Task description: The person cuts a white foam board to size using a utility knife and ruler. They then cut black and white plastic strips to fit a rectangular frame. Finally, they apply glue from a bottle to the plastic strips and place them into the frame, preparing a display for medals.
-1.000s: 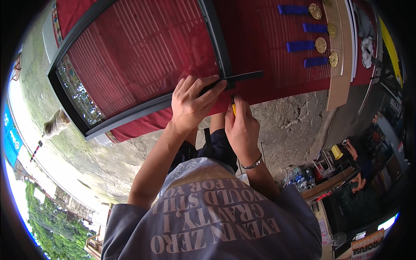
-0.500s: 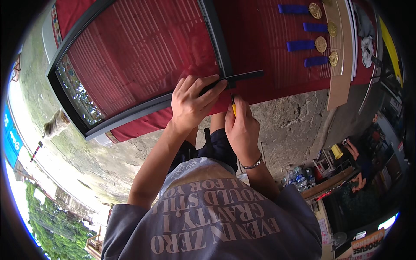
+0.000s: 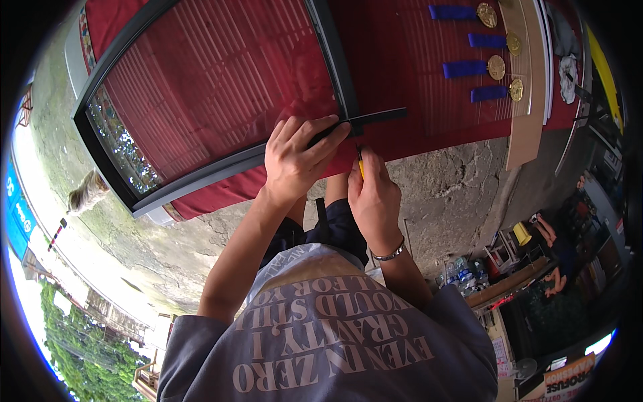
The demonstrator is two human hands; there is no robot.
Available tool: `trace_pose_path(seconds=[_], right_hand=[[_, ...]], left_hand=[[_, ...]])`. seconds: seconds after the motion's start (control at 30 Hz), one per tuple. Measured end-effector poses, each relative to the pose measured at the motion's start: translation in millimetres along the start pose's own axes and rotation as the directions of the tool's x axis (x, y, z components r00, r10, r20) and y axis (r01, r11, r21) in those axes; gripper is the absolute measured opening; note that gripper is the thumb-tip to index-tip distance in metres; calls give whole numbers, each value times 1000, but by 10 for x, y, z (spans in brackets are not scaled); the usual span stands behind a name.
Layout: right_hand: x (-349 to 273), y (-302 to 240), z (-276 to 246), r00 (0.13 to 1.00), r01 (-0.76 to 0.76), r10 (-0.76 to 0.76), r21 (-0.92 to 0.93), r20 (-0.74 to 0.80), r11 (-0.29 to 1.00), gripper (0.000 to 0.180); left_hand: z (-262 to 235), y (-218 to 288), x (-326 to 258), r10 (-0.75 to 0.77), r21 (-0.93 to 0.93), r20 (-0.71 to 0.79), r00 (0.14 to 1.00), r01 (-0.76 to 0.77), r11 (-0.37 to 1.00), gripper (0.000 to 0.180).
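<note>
A dark grey window frame (image 3: 231,161) with a glass pane (image 3: 228,80) lies on the red cloth. At its near right corner my left hand (image 3: 295,157) is closed, its fingers curled over a black strip (image 3: 382,116) that sticks out to the right past the frame. Just below that corner, my right hand (image 3: 375,197) grips a slim yellow tool (image 3: 362,167) with a dark tip. The tip points up toward the strip and the corner. Most of the tool's handle is hidden in my fingers, and so is the strip's left end.
Several gold medals (image 3: 495,67) on blue ribbons lie in a column at the right of the red cloth (image 3: 388,67). Past them is a tan board (image 3: 524,137). A cat (image 3: 87,192) is on the concrete floor at left. Plastic bottles (image 3: 462,271) stand lower right, near another person (image 3: 559,258).
</note>
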State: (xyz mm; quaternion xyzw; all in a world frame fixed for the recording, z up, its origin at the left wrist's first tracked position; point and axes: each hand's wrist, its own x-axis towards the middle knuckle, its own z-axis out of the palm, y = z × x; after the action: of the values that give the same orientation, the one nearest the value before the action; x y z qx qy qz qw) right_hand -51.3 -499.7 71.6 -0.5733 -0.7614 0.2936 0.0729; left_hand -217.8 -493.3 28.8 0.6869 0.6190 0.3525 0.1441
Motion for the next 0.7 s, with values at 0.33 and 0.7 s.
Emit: trace_pose_path(seconds=[0.33,0.7], right_hand=[[-38,18,12,1000,5,-5,3,-24,1000,39],[-135,83,-100,998,-17,20,39,-65,999,28]], left_hand=[[-62,62,52,-35,-24,33,999,35,999,35],[-1,70,80,-119,-73,-50,992,115,991,31]])
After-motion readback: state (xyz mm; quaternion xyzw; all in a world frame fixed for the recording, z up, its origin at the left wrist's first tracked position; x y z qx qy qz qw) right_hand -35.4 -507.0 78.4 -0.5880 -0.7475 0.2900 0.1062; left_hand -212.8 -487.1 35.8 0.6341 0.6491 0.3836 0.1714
